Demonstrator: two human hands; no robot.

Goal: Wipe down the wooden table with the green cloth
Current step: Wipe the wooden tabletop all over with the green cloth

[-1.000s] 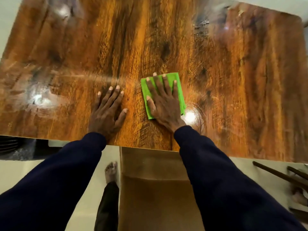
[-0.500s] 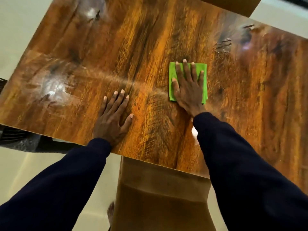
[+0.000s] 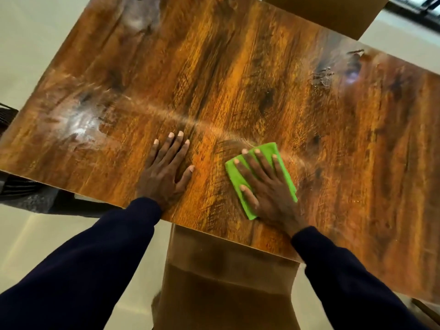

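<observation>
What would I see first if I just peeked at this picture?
The bright green cloth pops out first, near the front edge of the shiny wooden table, with the right hand pressed flat on it. The left hand rests flat on bare wood beside it.

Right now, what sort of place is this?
Likely a home dining area, though unsure: a glossy wooden table on a panel base, a pale smooth floor, and the right hand pressing a green cloth to the tabletop.
</observation>
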